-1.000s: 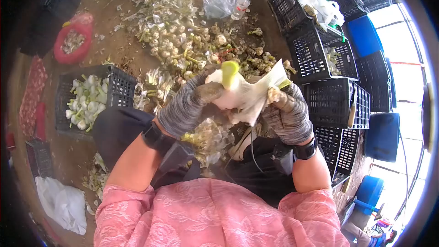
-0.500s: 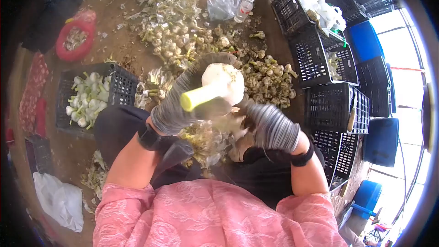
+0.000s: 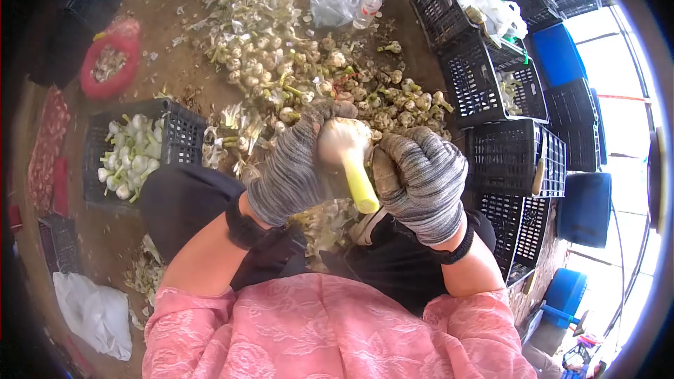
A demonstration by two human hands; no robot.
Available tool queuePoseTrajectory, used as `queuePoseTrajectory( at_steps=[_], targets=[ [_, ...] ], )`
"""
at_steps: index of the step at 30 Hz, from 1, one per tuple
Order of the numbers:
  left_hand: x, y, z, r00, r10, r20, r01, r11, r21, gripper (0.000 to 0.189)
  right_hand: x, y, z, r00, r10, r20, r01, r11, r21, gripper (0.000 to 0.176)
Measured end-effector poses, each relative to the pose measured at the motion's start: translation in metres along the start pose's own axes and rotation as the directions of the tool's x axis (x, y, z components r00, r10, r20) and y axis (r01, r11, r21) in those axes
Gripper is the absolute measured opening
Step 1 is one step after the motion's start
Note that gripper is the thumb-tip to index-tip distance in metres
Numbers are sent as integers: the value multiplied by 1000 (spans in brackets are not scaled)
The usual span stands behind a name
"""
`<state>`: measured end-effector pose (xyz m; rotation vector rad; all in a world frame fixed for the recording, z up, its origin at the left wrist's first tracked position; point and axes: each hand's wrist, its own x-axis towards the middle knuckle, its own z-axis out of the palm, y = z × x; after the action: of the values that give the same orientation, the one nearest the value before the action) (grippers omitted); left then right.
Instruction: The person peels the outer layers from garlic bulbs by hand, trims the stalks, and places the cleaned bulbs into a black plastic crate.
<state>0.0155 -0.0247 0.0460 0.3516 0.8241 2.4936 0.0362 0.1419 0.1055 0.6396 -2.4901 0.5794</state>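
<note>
A large pale garlic bulb (image 3: 338, 142) with a thick yellow-green stem is in front of the chest, its stem tilted down toward the body. My left hand (image 3: 298, 161), in a grey striped glove, wraps round the bulb's left side. On the right, my gloved right hand (image 3: 421, 181) is closed with curled fingers close against the bulb and stem; whatever it pinches is hidden. Beyond the hands lies a heap of garlic bulbs (image 3: 260, 63) on the ground. Loose peelings (image 3: 326, 228) lie between the legs.
A black crate (image 3: 184, 137) with trimmed garlic stands at the left, near a red mesh bag (image 3: 111, 67). Stacked black crates (image 3: 507, 158) and blue containers (image 3: 585, 209) line the right. A clear bottle (image 3: 368, 7) lies beyond the heap; white plastic (image 3: 93, 312) lies lower left.
The bulb's stem has swung from pointing left to pointing down toward the body. My right hand has moved up and in against the bulb, and my left hand has shifted slightly right.
</note>
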Motion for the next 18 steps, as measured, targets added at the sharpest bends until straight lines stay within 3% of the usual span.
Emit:
queuePoseTrajectory(
  at_steps=[1,2,3,4,5,6,7,9,10,11,12,13,14,15,16,17,18],
  targets=[
    [0,5,2,1000,-3,0,3,1000,0,30,2,1,-2,1000,9,1,-9,999,35,8],
    [-1,12,6,993,57,102,-93,911,402,34,3,2,-2,1000,19,3,-19,997,69,5],
    [-1,16,8,973,68,219,-209,660,722,39,4,6,3,994,46,-99,-33,990,135,4],
    [-6,8,8,993,80,85,-110,883,457,30,8,11,2,991,80,-111,-65,989,135,4],
    [-7,5,5,993,76,87,-108,884,455,30,10,16,-1,986,113,-123,-96,986,135,4],
    [-6,3,4,997,17,79,-41,951,307,29,7,21,-2,967,254,-29,-237,934,266,7],
    [-4,3,4,996,-40,80,28,988,153,29,5,25,-3,967,251,-31,-235,936,264,7],
    [-2,5,-4,994,-69,81,51,977,207,38,3,29,-3,880,404,250,-470,661,586,19],
    [-1,11,-2,986,13,168,-75,927,367,48,9,17,-14,773,461,435,-612,363,703,28],
    [0,14,-1,961,77,266,-206,839,503,59,8,14,-13,774,458,437,-612,363,703,28],
    [1,14,-2,976,-3,216,-131,788,602,79,8,12,-12,781,381,494,-595,216,774,32],
    [0,11,-2,976,-3,217,-131,789,601,79,6,11,-11,790,297,536,-575,58,816,35],
    [0,6,-2,989,38,143,-108,849,517,79,4,17,-12,750,310,585,-653,200,731,30],
    [0,2,-3,995,72,65,-93,900,426,79,2,16,-13,750,312,583,-652,200,731,30],
    [5,4,-6,968,209,136,-250,793,556,69,0,15,-13,710,387,588,-683,174,710,27],
    [4,4,-6,968,210,137,-250,792,556,69,-2,13,-14,665,458,589,-710,146,689,23],
    [2,2,-4,982,187,16,-172,862,477,65,-2,6,-10,732,508,453,-630,252,735,16]
  ],
)
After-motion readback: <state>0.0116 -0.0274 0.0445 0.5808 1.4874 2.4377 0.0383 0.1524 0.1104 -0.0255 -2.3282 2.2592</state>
